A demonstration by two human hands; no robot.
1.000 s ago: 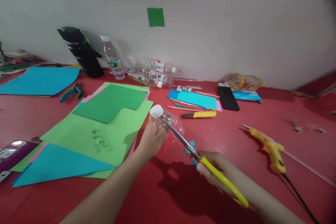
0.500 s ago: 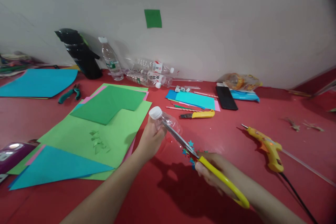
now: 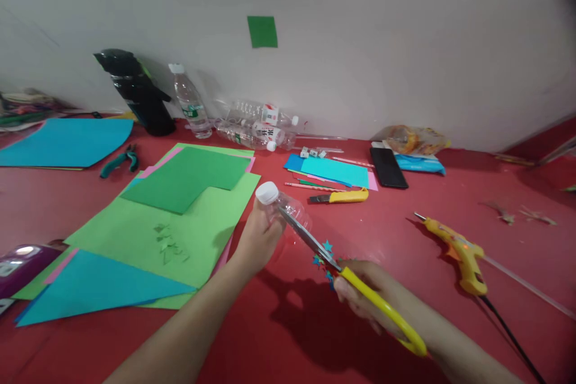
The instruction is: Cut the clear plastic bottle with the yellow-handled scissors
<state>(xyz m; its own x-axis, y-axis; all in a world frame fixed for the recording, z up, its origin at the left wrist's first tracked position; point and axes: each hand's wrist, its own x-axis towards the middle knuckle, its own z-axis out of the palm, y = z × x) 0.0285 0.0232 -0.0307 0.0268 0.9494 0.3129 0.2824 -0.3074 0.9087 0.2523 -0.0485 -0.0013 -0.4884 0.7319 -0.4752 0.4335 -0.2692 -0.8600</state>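
A clear plastic bottle top [image 3: 294, 211] with a white cap [image 3: 267, 192] is gripped near its neck by my left hand [image 3: 261, 237], fingers wrapped round it. My right hand [image 3: 373, 288] is closed on yellow-handled scissors [image 3: 310, 240]. Their blades reach up and left to the bottle's edge; whether they bite into the plastic I cannot tell. Small blue and green stars [image 3: 327, 247] lie on the red table [image 3: 279, 336] beneath the blades, partly hidden by them and by my right hand.
Green, pink and blue sheets [image 3: 202, 210] cover the left side. Behind them are pliers [image 3: 119, 162], a black flask [image 3: 141, 93] and plastic bottles [image 3: 191, 105]. A utility knife [image 3: 339, 196] and a phone [image 3: 388, 167] lie beyond my hands. At right rests a yellow glue gun [image 3: 456, 252] with a cord.
Almost nothing differs. Both hands, the bottle top and the scissors hold nearly the same place.
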